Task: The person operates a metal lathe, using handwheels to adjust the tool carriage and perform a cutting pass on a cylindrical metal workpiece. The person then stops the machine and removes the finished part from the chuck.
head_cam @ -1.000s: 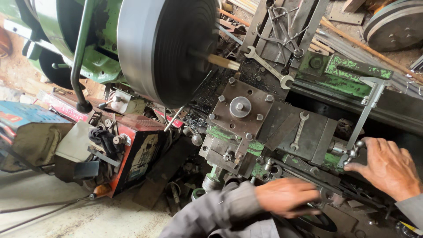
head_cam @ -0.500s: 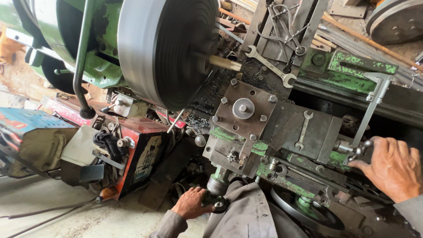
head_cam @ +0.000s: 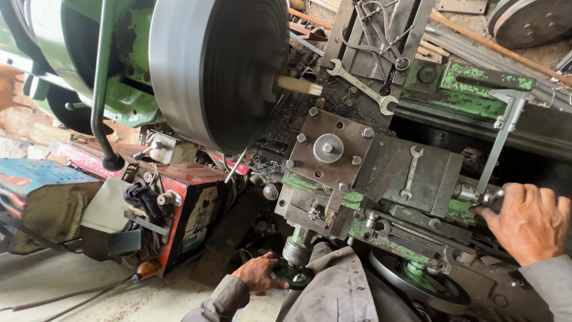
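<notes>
I look down on an old green lathe with a large grey chuck (head_cam: pixel 220 65) holding a short pale bar (head_cam: pixel 301 85). My left hand (head_cam: pixel 257 273) reaches low under the carriage and grips a small round cross-slide handwheel (head_cam: pixel 293 275). My right hand (head_cam: pixel 527 220) is closed on a metal crank handle (head_cam: pixel 479 195) at the right end of the compound slide. The square tool post (head_cam: pixel 328 149) sits between both hands, with a small spanner (head_cam: pixel 411 173) lying on the slide beside it.
A long spanner (head_cam: pixel 360 86) lies on the bed behind the tool post. A red welding machine (head_cam: pixel 179 203) and a blue box (head_cam: pixel 33 179) stand on the floor at left. A large handwheel (head_cam: pixel 417 280) sits under my sleeve. Scrap metal lies behind the lathe.
My left hand has moved from the middle of the apron down and left to the small handwheel and closed on it. My right hand stays on the crank handle.
</notes>
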